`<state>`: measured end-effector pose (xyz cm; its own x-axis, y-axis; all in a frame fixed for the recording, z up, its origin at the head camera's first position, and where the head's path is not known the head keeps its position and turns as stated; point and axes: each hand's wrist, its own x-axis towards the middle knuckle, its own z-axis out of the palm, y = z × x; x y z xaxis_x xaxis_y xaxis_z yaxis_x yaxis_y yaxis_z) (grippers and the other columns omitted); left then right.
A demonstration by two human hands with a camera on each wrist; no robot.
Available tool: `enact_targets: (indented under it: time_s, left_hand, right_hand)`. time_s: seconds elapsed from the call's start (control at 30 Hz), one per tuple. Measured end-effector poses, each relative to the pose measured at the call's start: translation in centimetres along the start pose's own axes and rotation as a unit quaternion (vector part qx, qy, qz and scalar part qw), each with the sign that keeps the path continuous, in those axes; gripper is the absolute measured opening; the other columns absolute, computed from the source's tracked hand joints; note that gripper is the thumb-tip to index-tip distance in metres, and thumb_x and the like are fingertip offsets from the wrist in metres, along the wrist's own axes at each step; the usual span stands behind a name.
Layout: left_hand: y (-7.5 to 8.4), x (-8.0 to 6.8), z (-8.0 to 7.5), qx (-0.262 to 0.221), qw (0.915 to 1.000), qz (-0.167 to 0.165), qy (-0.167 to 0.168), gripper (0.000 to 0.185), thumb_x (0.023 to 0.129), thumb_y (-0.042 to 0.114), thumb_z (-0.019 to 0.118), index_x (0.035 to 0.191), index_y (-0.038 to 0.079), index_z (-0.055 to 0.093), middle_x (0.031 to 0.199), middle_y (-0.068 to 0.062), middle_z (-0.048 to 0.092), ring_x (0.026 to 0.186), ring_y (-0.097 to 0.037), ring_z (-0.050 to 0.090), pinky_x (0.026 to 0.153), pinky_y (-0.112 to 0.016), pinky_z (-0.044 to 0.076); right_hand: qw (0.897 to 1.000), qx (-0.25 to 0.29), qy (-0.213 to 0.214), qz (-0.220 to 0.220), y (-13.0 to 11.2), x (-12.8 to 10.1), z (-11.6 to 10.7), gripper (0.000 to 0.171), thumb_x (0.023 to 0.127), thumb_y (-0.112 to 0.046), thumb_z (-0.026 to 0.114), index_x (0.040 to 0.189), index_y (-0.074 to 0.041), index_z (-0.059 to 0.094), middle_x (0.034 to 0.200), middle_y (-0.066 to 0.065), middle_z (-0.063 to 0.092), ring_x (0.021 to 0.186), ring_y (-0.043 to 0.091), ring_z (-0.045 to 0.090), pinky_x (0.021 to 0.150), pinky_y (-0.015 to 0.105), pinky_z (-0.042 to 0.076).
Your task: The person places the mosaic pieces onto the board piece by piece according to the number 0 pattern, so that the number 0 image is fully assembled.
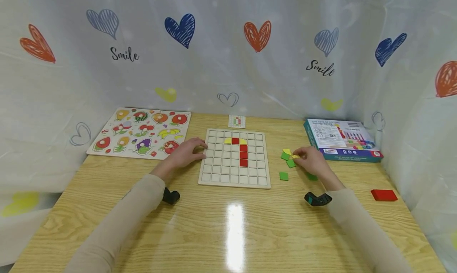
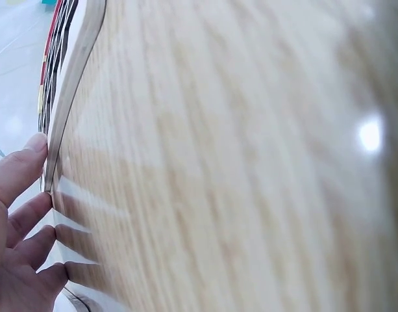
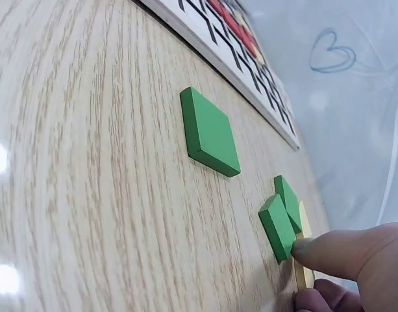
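Grid board: a pale square wooden grid board is seen at the table's centre; a red column of squares topped by a red square flanked by two yellow pieces is set in its upper cells.
Loose tiles: small green square wooden tiles and a yellow tile are scattered at 3 o'clock of the board; in the right wrist view three green tiles are shown lying flat, two of them touching.
Left hand: the left hand is laid at the board's 9 o'clock edge; its fingers are shown nearly straight, their tips pressed against the board's rim, nothing being gripped.
Right hand: the right hand is placed among the tiles; a thin yellow piece is pinched between a fingertip and the thumb below, beside a green tile.
Surface: a light wood-grain table with a glossy reflection is shown.
Surroundings: a wooden fruit peg puzzle lies at 10 o'clock of the board, a small pattern card at 12 o'clock, a teal game box at 2 o'clock and a red flat block at 4 o'clock; a white curtain printed with hearts encloses the table.
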<state>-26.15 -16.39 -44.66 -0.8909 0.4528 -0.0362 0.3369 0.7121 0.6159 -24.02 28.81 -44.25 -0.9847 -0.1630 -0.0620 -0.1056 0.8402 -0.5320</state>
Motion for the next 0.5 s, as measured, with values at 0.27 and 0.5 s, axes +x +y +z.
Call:
enact_targets:
  time_s: [0.27, 0.5]
  left_hand:
    - [-0.07, 0.06, 0.05, 0.001, 1.0000, 0.002, 0.000, 0.035, 0.094, 0.023, 0.068, 0.124, 0.007, 0.063, 0.144, -0.017, 0.047, 0.141, -0.034, 0.032, 0.116, -0.049, 0.025]
    - [-0.10, 0.04, 0.01, 0.003, 1.0000, 0.005, 0.000, 0.035, 0.094, 0.023, 0.068, 0.124, 0.007, 0.063, 0.144, -0.018, 0.047, 0.140, -0.035, 0.034, 0.115, -0.050, 0.026]
  right_hand:
    - [1.000, 0.011, 0.012, 0.000, 0.00, -0.44, 0.12, 0.028, 0.092, -0.018, 0.067, 0.111, 0.003, 0.066, 0.107, 0.021, 0.063, 0.097, 0.033, 0.058, 0.085, 0.049, 0.048]
    - [1.000, 0.010, 0.015, -0.001, -0.01, -0.33, 0.51, 0.031, 0.093, -0.020, 0.067, 0.113, 0.004, 0.064, 0.106, 0.020, 0.063, 0.094, 0.032, 0.058, 0.083, 0.047, 0.049]
